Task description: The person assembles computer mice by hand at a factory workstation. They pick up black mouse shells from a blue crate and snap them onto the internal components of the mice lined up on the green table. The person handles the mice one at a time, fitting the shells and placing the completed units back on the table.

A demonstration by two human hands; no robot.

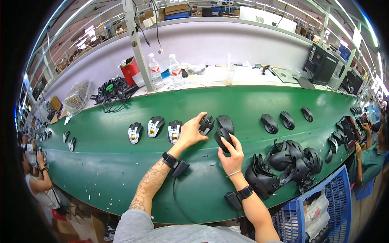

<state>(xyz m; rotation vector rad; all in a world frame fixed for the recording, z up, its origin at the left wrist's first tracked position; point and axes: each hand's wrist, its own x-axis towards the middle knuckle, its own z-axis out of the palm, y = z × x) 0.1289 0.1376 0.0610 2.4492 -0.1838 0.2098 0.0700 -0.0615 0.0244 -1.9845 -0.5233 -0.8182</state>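
My left hand (pixel 193 132) is closed around a dark computer mouse body (pixel 206 125), its inner parts showing on top. My right hand (pixel 232 157) grips a black mouse cover (pixel 222 137) between thumb and fingers, low over the green bench. Just behind that cover is a black mouse (pixel 225 122) with its top on. Left of my left hand, partly hidden by it, sits a white-and-black open mouse (pixel 174 130) with a yellow label. Two similar open mice, a nearer one (pixel 155 126) and one further left (pixel 135 133), stand beside it.
A heap of black mouse shells (pixel 285 162) lies right of my right arm, with a blue crate (pixel 324 206) below. Three black mice, including one (pixel 269 123), stand at right. Water bottles (pixel 175 73) stand behind a metal post (pixel 139 44). Co-workers sit at both ends.
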